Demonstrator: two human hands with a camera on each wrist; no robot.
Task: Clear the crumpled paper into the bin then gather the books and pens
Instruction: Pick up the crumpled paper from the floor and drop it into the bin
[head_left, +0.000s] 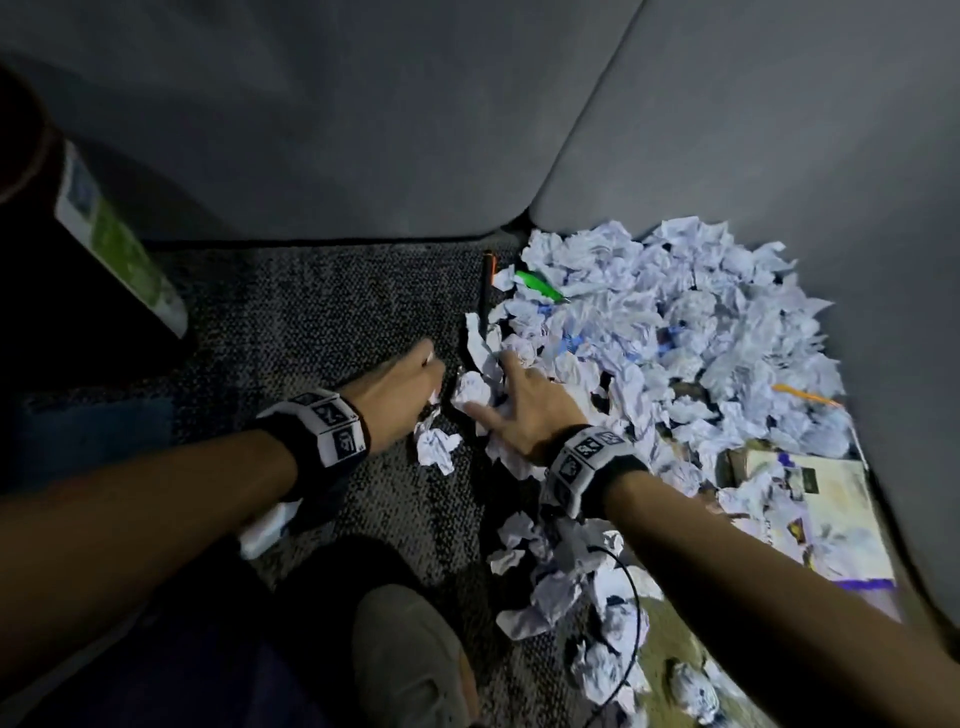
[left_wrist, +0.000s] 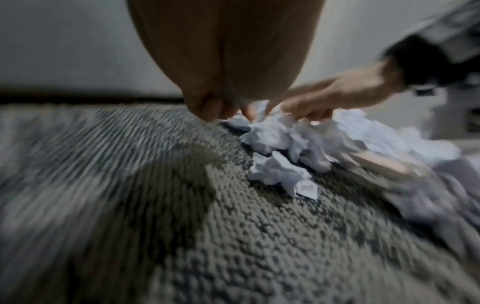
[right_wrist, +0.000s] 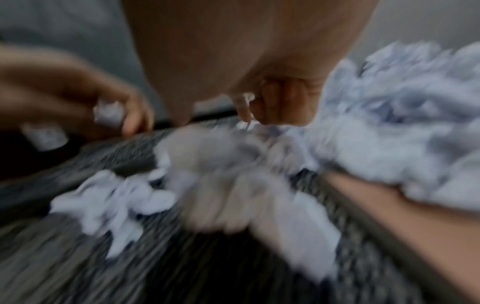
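A big heap of crumpled paper (head_left: 675, 322) lies on the grey carpet (head_left: 311, 322) against the sofa. My left hand (head_left: 415, 379) sits at the heap's left edge and grips small wads of paper (right_wrist: 107, 115) in its curled fingers. My right hand (head_left: 519, 405) is spread over a paper wad (head_left: 472, 389) and the fingers (left_wrist: 306, 111) curl down into it. A loose paper ball (head_left: 436, 447) lies just below my left hand. A green pen (head_left: 540, 286), an orange pen (head_left: 805, 397) and a dark pen (head_left: 487, 296) show among the paper. A book (head_left: 831, 519) lies half buried at the right.
Grey sofa cushions (head_left: 363, 130) wall in the far side and the right. A dark round container with a reddish rim (head_left: 21, 156) and a green and white box (head_left: 119, 244) stand at the far left. My shoe (head_left: 410, 660) and a black cable (head_left: 631, 597) are near the bottom, among more paper balls.
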